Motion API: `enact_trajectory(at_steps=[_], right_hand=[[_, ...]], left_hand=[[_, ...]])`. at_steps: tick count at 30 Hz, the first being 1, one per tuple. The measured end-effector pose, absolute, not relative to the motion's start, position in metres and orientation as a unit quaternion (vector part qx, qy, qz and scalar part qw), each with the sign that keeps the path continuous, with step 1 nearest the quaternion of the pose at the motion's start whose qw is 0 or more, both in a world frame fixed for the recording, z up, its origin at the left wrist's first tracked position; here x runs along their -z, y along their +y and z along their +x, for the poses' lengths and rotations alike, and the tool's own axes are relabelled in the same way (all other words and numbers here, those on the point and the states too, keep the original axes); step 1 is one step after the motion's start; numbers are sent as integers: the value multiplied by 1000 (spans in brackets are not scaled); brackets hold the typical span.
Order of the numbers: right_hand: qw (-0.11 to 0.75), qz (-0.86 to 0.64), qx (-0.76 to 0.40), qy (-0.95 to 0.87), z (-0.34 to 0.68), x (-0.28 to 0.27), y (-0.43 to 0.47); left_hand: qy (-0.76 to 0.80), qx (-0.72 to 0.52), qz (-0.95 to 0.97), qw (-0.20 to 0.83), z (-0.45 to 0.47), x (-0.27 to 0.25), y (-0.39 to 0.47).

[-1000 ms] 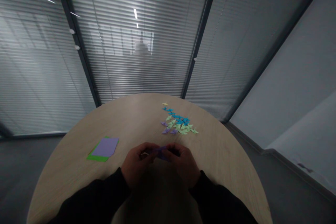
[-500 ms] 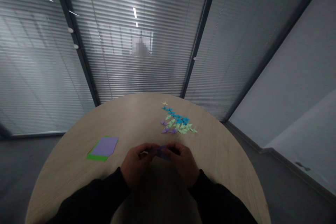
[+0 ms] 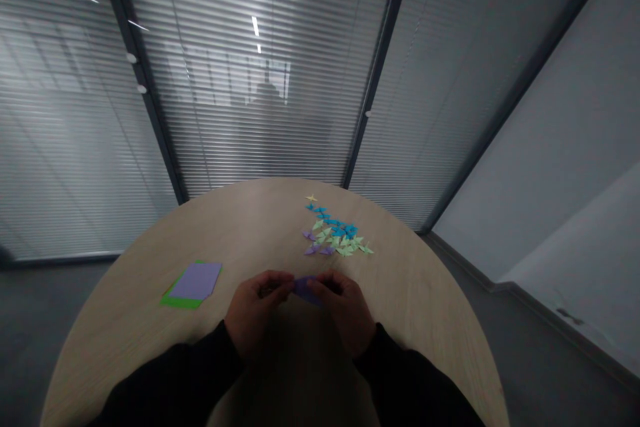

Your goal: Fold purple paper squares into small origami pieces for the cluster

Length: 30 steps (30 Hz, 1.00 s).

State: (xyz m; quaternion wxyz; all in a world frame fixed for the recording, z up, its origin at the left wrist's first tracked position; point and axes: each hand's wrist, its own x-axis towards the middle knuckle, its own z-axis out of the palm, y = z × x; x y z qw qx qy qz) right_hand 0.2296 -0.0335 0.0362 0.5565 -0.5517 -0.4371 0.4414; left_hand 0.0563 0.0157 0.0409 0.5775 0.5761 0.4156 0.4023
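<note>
Between my two hands, near the table's front, is a small folded piece of purple paper. My left hand pinches its left edge with thumb and forefinger. On the right side, the thumb and fingers of my right hand are closed on the paper too, hiding part of it. Just beyond lie several folded paper cranes in purple, pale green, blue and one in yellow.
A stack of square paper sheets, purple over green, lies to the left on the round wooden table. Window blinds stand behind the table's far edge, and a pale wall is on the right.
My left hand has shifted slightly left, and more of the purple paper shows between my fingers. The whole view has moved a little.
</note>
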Motion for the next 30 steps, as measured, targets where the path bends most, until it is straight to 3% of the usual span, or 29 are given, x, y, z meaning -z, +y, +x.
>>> enact_trajectory(at_steps=[7,18,30], right_hand=[[592,-518,-473,-397,223,-25,-32],[560,-548,-453,-427,220,-32,-35],[556,-532,-473,-429,217,-31,-36]], left_hand=[[362,-412,516,659,64,-30,14],[440,-433,568,544,60,-36,13],[424,-497,510,560,63,-34,13]])
